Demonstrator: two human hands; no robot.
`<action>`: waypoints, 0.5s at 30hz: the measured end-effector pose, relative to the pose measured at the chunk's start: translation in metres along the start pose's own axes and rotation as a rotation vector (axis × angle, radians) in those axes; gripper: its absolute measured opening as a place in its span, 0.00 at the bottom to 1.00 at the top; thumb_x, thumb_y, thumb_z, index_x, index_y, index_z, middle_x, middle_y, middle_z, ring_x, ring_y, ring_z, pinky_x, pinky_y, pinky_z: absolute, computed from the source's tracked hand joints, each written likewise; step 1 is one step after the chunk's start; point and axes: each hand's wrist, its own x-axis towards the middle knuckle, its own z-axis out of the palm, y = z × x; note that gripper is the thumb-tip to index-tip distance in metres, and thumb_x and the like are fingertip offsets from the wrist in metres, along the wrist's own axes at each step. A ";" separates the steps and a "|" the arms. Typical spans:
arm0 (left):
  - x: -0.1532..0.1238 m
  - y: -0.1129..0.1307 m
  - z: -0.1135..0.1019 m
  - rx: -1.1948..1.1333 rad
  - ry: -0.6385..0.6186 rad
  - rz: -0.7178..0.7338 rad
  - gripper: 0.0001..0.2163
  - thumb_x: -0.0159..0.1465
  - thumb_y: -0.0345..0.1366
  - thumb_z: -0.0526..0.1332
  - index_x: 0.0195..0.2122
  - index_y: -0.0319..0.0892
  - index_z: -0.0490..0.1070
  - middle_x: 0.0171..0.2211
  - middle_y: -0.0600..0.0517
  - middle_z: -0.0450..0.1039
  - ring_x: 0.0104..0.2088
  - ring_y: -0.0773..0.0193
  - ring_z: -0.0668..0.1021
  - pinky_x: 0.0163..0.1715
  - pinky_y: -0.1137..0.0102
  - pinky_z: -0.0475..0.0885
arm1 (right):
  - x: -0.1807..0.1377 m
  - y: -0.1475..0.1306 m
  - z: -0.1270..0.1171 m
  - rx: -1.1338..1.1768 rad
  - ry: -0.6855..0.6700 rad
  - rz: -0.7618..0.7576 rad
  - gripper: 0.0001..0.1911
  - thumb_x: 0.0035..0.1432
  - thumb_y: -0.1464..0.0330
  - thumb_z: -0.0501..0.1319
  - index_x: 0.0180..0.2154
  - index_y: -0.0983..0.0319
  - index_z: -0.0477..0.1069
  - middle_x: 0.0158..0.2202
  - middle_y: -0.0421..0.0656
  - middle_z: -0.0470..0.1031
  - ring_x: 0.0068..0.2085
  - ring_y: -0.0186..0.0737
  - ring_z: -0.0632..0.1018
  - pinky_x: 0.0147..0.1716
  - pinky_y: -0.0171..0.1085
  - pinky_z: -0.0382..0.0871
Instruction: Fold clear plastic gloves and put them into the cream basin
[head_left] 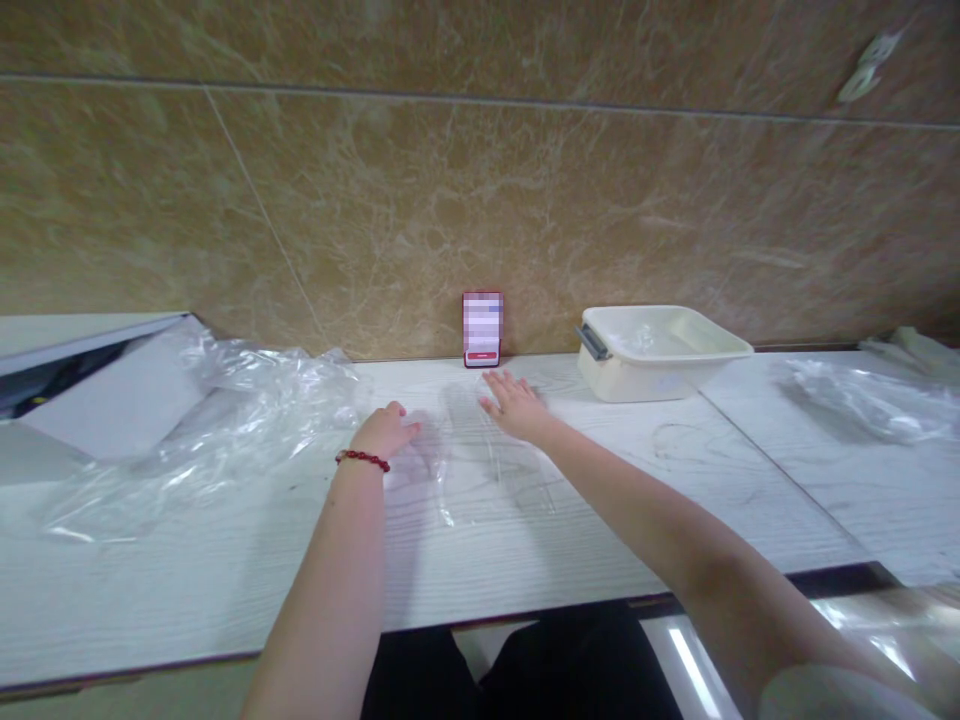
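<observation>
A clear plastic bag [469, 470] lies flat on the white wood-grain table in front of me. My right hand [514, 405] rests over its upper right part, fingers spread, holding nothing. To the left of the bag is my left hand [386, 430], with a red bead bracelet [363, 459] at the wrist. Its thumb and fingers are apart and nothing shows between them. A phone [482, 330] stands upright against the wall just beyond my right fingertips; its screen is blurred.
At left, a heap of clear plastic bags [277, 400] lies against a white open box [120, 400]. A cream plastic tub [637, 380] with a grey handle stands at right by the wall. More crumpled plastic [885, 405] is farther right. The brown marbled wall [420, 210] bounds the back.
</observation>
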 end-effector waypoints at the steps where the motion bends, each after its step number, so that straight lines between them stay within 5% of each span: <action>1: 0.001 -0.003 0.002 -0.005 -0.035 0.002 0.21 0.52 0.46 0.52 0.43 0.37 0.62 0.37 0.43 0.69 0.38 0.57 0.72 0.35 0.69 0.65 | -0.009 -0.007 0.003 -0.035 -0.033 -0.002 0.30 0.56 0.55 0.38 0.57 0.62 0.45 0.58 0.46 0.48 0.58 0.45 0.48 0.53 0.50 0.43; 6: 0.003 -0.003 0.010 0.010 -0.079 0.101 0.17 0.51 0.46 0.54 0.37 0.40 0.65 0.36 0.45 0.70 0.37 0.58 0.72 0.34 0.70 0.64 | -0.037 -0.030 0.010 -0.142 -0.210 -0.021 0.32 0.54 0.50 0.37 0.57 0.59 0.45 0.59 0.45 0.44 0.58 0.49 0.46 0.51 0.56 0.38; 15: 0.001 0.004 0.005 -0.025 -0.058 0.195 0.09 0.53 0.39 0.50 0.30 0.42 0.66 0.29 0.50 0.71 0.31 0.63 0.72 0.29 0.73 0.63 | -0.053 -0.064 -0.001 -0.094 -0.306 -0.159 0.33 0.52 0.48 0.36 0.57 0.55 0.42 0.60 0.44 0.41 0.58 0.50 0.42 0.50 0.59 0.33</action>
